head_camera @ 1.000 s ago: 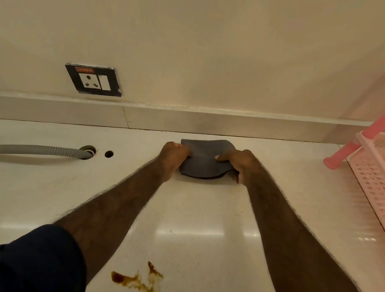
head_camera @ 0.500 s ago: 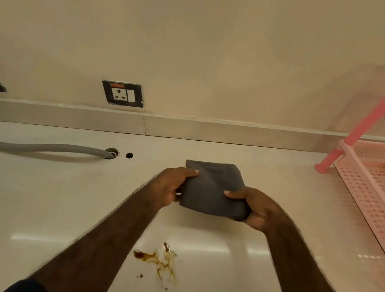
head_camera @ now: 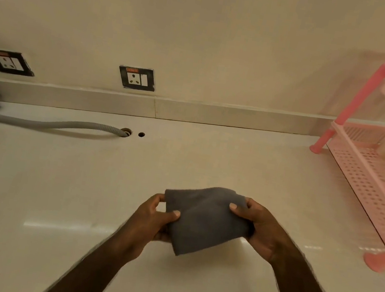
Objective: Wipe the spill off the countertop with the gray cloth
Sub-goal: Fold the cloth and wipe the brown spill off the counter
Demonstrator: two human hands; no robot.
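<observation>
gray cloth (head_camera: 205, 219), left hand (head_camera: 152, 217), right hand (head_camera: 261, 230) gripping its sides

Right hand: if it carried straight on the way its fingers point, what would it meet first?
The right hand points left across the gray cloth it grips, so the left hand on the far edge comes first, though depth is uncertain.

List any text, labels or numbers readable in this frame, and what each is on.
No text is readable.
Middle wall socket: red label strip along its top, print too blurred to read.
Left wall socket: the same red strip, also illegible.
Gray cloth, pink rack, hose: no markings visible.
</observation>
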